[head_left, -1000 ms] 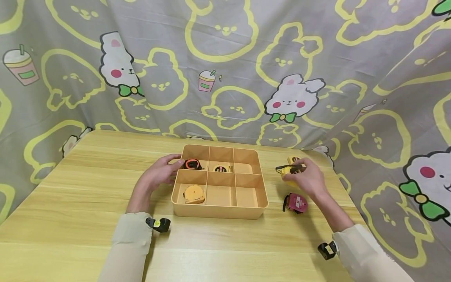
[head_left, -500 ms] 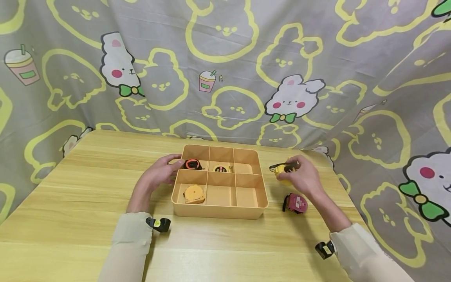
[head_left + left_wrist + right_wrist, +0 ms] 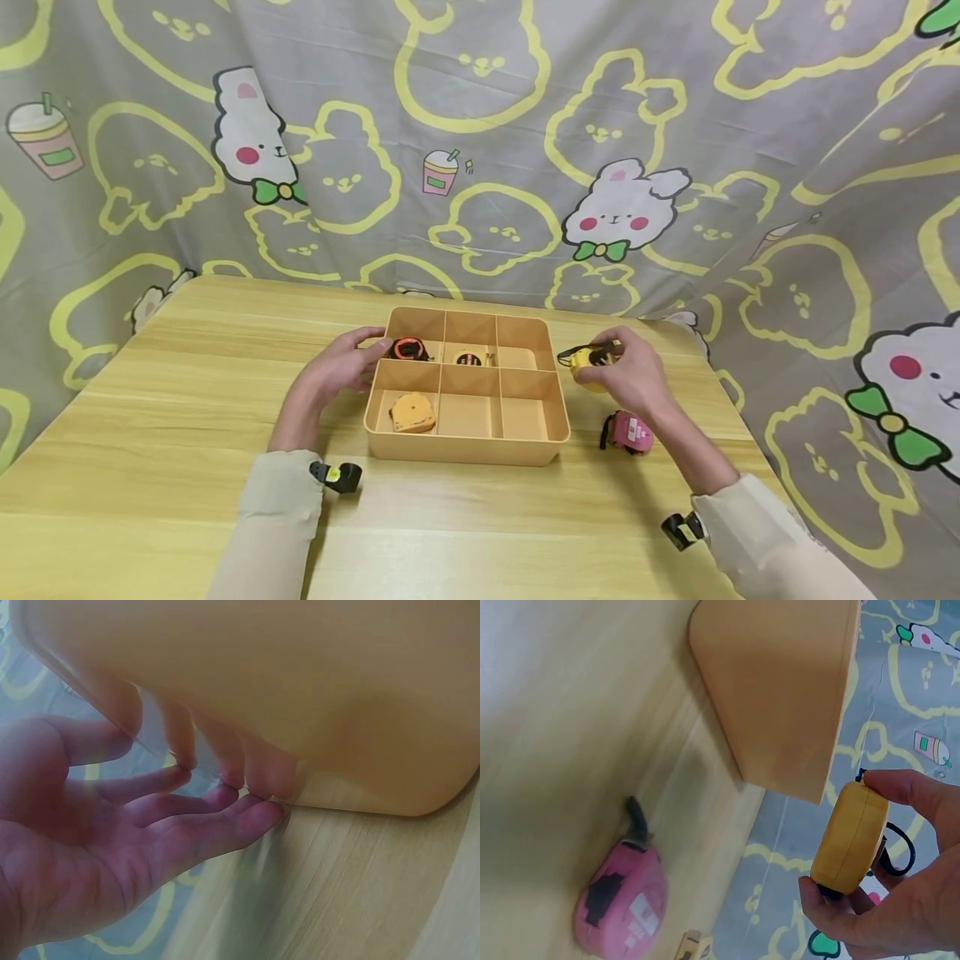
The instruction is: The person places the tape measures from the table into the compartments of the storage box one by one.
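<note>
My right hand pinches a yellow tape measure with a black wrist strap between thumb and fingers. It is held in the air just right of the tan divided box. My left hand rests its fingertips against the box's left wall, fingers fairly straight, thumb near the rim. Inside the box, a black and red tape measure lies in the back left compartment. A yellow one is in the back middle, partly hidden by the divider, and an orange-yellow one sits front left.
On the wooden table, a pink tape measure with a black strap lies right of the box. Another yellow piece shows at the right wrist view's lower edge. A patterned curtain hangs behind the table.
My right hand has lifted the yellow tape measure and carried it left toward the box, away from another yellow piece behind it. The left hand and the box have stayed in place.
</note>
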Tool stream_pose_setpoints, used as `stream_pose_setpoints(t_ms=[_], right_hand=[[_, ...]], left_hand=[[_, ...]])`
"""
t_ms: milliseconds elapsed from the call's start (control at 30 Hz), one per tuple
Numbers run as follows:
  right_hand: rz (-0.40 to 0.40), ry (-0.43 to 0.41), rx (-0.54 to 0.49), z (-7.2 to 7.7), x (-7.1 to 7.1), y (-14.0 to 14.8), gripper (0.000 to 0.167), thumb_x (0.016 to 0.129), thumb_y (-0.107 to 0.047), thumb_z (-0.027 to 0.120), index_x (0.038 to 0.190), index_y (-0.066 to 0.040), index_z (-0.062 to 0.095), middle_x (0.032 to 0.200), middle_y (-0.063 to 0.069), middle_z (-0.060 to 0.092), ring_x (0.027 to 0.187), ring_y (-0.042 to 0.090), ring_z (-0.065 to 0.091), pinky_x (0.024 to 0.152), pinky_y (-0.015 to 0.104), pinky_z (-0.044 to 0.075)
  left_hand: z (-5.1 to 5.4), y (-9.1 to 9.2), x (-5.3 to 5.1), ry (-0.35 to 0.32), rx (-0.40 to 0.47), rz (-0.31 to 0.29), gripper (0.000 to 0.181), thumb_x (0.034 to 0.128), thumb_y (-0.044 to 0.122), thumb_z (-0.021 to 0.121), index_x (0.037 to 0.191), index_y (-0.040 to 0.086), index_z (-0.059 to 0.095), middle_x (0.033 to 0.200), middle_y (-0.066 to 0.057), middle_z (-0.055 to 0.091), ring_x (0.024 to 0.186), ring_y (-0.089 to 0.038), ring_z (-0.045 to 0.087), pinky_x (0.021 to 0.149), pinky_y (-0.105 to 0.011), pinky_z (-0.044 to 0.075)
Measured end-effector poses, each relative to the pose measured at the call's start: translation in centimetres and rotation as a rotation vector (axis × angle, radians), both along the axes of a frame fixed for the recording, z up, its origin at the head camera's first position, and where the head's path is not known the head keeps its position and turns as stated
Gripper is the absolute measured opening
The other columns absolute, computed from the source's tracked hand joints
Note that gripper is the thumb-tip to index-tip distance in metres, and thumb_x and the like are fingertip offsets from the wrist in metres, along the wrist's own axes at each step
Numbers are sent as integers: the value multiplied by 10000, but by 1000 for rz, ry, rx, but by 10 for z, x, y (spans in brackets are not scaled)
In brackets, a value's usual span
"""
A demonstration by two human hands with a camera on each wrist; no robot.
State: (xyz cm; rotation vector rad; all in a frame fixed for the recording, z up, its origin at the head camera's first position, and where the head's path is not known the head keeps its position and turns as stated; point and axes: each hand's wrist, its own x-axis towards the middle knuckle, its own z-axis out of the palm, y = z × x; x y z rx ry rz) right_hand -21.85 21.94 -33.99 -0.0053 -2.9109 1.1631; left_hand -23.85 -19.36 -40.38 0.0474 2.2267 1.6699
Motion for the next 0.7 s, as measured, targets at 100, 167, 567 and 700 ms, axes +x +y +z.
stream_pose_setpoints(t_ms=[100,167,567,700], right_hand=[[15,2,-4,2,0,-5,610,743,-222,872,1254,-72,577,1247,206,632,1052,331,622,759,302,528],[26,1,-5,3,0,-8,608,743,-221,870,1255,-72,578,1237,206,632,1029,325,622,745,302,529],[78,42,-20,3,4,-35,555,729,-201,867,1213,-95,616,1162,169,668,932,271,611,730,317,518],[92,49,-44,2,6,-45,545,727,-189,872,1204,-98,624,1127,156,672,895,256,602,721,317,507]], left_hand=[[0,0,0,3,-6,0,624,1110,313,402,1624,53,165,1595,-287,342,1412,-469,436,1032,-563,503],[0,0,0,3,-6,1,625,1109,316,405,1623,51,168,1589,-289,350,1407,-467,443,1029,-560,506],[0,1,0,-2,11,3,622,1108,309,409,1626,63,168,1593,-285,347,1419,-467,427,1035,-564,500],[0,0,-1,-2,13,3,621,1108,306,410,1625,60,169,1597,-284,340,1420,-469,425,1040,-570,495]])
